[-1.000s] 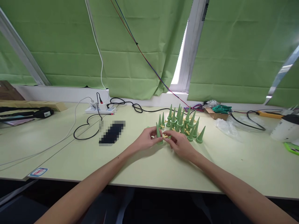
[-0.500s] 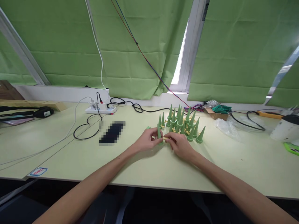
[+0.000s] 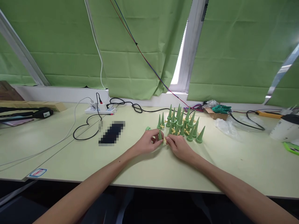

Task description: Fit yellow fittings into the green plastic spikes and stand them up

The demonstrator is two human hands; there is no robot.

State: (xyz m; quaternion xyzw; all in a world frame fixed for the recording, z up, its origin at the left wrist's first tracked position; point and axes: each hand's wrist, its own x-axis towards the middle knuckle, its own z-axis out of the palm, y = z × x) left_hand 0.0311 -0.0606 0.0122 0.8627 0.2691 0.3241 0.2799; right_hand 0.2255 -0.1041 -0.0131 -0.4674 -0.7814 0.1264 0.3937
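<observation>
My left hand (image 3: 150, 140) is closed around a green watering spike (image 3: 160, 135), its pointed tip upward between thumb and fingers. Just to its right, my right hand (image 3: 178, 145) pinches a small yellow piece (image 3: 166, 139), mostly hidden by the fingertips. The two hands are close together, low over the table, with a narrow gap between them. Behind them stands a cluster of similar green spikes (image 3: 192, 119), points up, with small yellow valve-like parts among them. Another green piece (image 3: 148, 128) lies partly hidden behind my left hand.
A dark, pixelated flat object (image 3: 112, 133) lies left of my hands. Behind it are a power strip (image 3: 100, 109) and loose black cable (image 3: 137, 108). To the right are a small cardboard box (image 3: 216, 114), clear plastic wrap (image 3: 226, 128) and a white container (image 3: 283, 129).
The spike in my left hand has dropped slightly, its tip lower than before. My right hand has shifted a little right and down, widening the gap between the hands.
</observation>
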